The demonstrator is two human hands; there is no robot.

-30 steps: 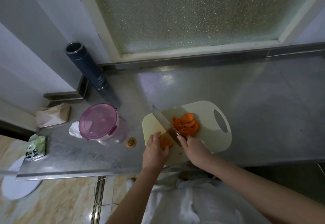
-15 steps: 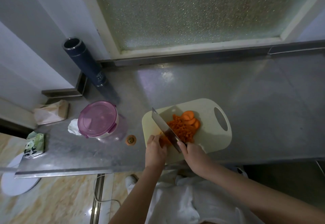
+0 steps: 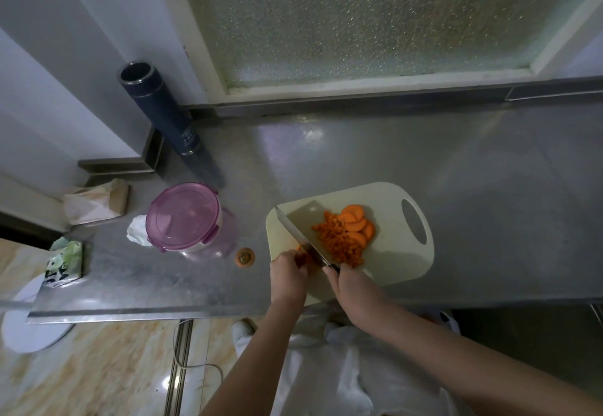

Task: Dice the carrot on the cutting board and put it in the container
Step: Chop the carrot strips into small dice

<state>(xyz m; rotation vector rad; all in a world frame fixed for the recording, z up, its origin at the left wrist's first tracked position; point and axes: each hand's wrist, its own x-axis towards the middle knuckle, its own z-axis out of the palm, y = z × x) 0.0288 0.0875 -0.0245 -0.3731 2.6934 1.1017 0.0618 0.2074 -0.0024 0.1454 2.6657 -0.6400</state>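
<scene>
A pale cutting board [image 3: 394, 262] lies on the steel counter. On it sit a pile of diced carrot [image 3: 339, 241] and several carrot slices [image 3: 357, 221] behind the pile. My right hand [image 3: 357, 288] grips the handle of a cleaver [image 3: 301, 234] whose blade rests edge-down on the board, left of the pile. My left hand [image 3: 288, 277] holds a small piece of carrot [image 3: 301, 254] against the board, right beside the blade. A clear container with a pink lid [image 3: 184, 216] stands closed to the left of the board.
A carrot end [image 3: 244, 256] lies on the counter [image 3: 473, 193] between container and board. A dark tall bottle [image 3: 163, 115] stands at the back left, with a crumpled white tissue [image 3: 138, 229], a paper bag [image 3: 96, 201] and a green packet [image 3: 65, 262] further left. The counter's front edge runs just under my wrists.
The diced pile has grown on the right of the blade. The carrot piece under my left hand has become shorter, and the cleaver has worked leftwards toward my fingers.
</scene>
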